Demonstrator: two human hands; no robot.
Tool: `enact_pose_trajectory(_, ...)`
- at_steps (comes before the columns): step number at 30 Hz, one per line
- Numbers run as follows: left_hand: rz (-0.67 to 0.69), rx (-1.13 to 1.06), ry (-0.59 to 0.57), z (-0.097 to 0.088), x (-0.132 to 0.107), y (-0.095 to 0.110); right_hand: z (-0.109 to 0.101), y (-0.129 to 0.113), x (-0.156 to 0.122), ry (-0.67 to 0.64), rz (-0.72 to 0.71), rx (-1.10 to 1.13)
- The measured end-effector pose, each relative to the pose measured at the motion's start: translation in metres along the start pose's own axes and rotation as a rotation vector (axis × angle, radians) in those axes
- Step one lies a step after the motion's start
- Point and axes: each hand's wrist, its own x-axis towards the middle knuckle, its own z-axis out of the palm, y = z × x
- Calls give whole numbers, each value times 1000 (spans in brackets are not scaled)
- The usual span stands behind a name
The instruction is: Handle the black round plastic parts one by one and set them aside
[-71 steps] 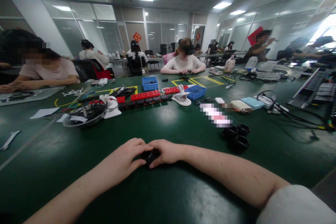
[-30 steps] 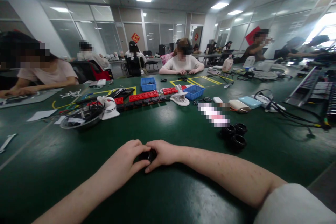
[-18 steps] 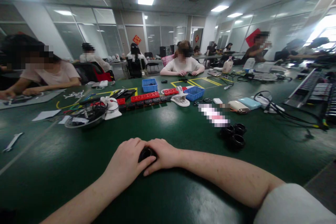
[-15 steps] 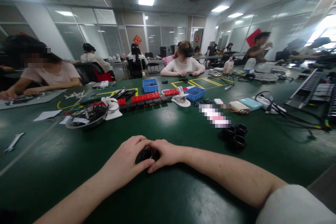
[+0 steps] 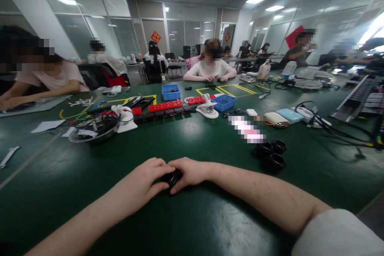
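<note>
My left hand [image 5: 147,180] and my right hand [image 5: 189,171] meet over a small black round part [image 5: 170,177] low on the green table [image 5: 192,216]. Both hands have their fingers curled round that part, which is mostly hidden between them. A cluster of three black rings [image 5: 270,153] lies on the table to the right of my right hand, apart from it.
Further back lie a clear bowl of cables [image 5: 93,128], a white clamp stand [image 5: 125,118], red and black power strips [image 5: 163,110], two blue bins [image 5: 223,102], a power bank [image 5: 276,120] and cables [image 5: 324,124]. A wrench [image 5: 7,156] lies far left. Several people sit around the table.
My hands have stayed together on the black part, with the fingers shifting slightly round it. The view has tilted a little.
</note>
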Motion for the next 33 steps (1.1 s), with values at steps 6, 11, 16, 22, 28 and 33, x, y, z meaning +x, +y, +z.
enact_pose_trajectory(6,-178,172,168,18,3,16,19,-7,0,228,86,-146)
enact_pose_trajectory(11,-202,302,260,26,6,19,30,-9,0,359,81,-255)
enact_pose_trajectory(16,-132,154,214,14,0,11,15,-9,-5,217,-115,-62)
enact_pose_trajectory(22,126,-36,51,-4,-8,3,2,-1,-3,17,-41,35)
enact_pose_trajectory(28,160,-17,-19,-5,-4,0,6,-7,-2,40,2,34)
enact_pose_trajectory(33,-38,105,113,6,-1,11,23,-17,0,256,170,-131)
